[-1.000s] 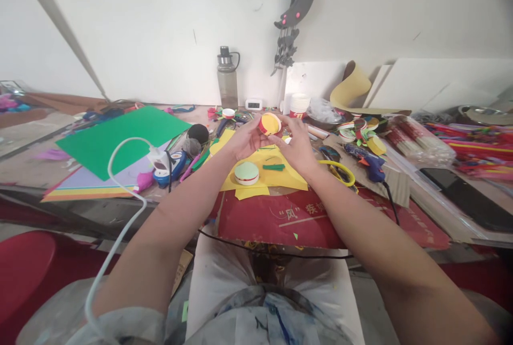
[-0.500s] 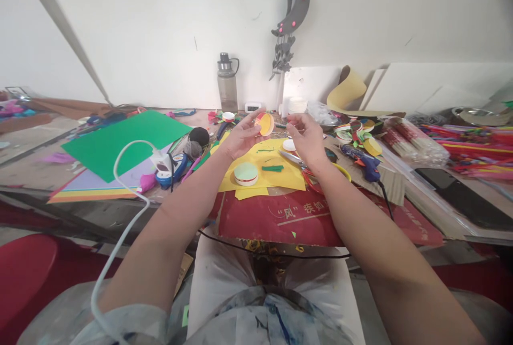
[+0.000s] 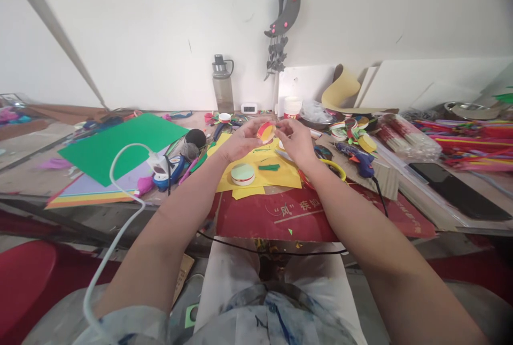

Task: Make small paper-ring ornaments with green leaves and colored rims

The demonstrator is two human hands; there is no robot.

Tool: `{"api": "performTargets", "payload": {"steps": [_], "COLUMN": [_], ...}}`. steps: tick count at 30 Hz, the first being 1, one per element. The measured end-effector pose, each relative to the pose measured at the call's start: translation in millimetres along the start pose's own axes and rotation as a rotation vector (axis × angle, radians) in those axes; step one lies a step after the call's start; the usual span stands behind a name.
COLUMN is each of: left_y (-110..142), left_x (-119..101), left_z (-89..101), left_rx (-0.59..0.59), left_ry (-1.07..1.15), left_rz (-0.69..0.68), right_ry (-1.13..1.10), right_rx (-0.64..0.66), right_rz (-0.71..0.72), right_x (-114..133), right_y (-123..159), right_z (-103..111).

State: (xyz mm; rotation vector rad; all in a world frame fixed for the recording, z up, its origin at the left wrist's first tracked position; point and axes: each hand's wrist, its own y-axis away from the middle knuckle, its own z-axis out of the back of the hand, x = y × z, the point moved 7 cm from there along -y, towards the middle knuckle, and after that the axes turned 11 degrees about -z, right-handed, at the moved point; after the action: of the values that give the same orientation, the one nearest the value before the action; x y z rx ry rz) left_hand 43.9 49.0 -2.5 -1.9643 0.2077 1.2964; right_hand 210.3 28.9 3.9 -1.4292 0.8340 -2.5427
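Above the yellow paper, my left hand grips a small round lid-like disc with a yellow-orange face and a red and white rim. My right hand meets it from the other side, its fingertips pinched at the disc's right edge; whether a small piece is between them I cannot make out. Below lies a similar disc with a pale green top, beside dark green paper strips. Scissors lie partly hidden under my right hand.
A green sheet and a white plug with cable are at left. A bottle stands at the back. To the right are a blue glue gun, a black phone and colourful craft stems. A red board covers the front edge.
My right hand has moved left, closing the gap to the disc, and now touches its edge. The disc has tilted in my left hand. The view has shifted slightly.
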Motion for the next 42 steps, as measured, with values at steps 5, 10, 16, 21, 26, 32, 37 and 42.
{"api": "performTargets", "payload": {"steps": [5, 10, 16, 21, 26, 32, 37, 42], "left_y": [1.0, -0.3, -4.2, -3.5, -1.2, -2.1, -4.5, -6.3], "left_x": [1.0, 2.7, 8.0, 14.9, 20.1, 24.4, 21.9, 15.4], "left_z": [0.8, 5.0, 16.0, 16.5, 11.1, 15.5, 22.9, 20.2], "left_rx": [-0.013, -0.056, -0.183, -0.139, -0.021, -0.007, -0.1, -0.094], "left_ry": [0.022, 0.039, 0.081, 0.091, 0.071, 0.032, 0.046, 0.016], "left_rz": [0.051, 0.071, 0.087, 0.112, 0.138, 0.109, 0.048, -0.006], "right_ry": [-0.044, -0.08, 0.12, 0.492, 0.763, 0.574, -0.17, -0.252], "right_rx": [0.031, -0.011, -0.075, 0.073, 0.264, 0.152, 0.171, 0.22], "right_rz": [-0.05, -0.073, -0.107, -0.08, -0.257, -0.215, -0.091, 0.054], "right_x": [-3.0, -5.8, -29.8, -53.7, -66.4, -45.4, -16.9, 7.9], "right_y": [-0.8, -9.6, -28.0, -21.0, -9.8, -20.4, -17.1, -0.1], "right_z": [-1.5, 15.2, 41.6, 7.6, -14.2, 3.2, 2.2, -9.7]}}
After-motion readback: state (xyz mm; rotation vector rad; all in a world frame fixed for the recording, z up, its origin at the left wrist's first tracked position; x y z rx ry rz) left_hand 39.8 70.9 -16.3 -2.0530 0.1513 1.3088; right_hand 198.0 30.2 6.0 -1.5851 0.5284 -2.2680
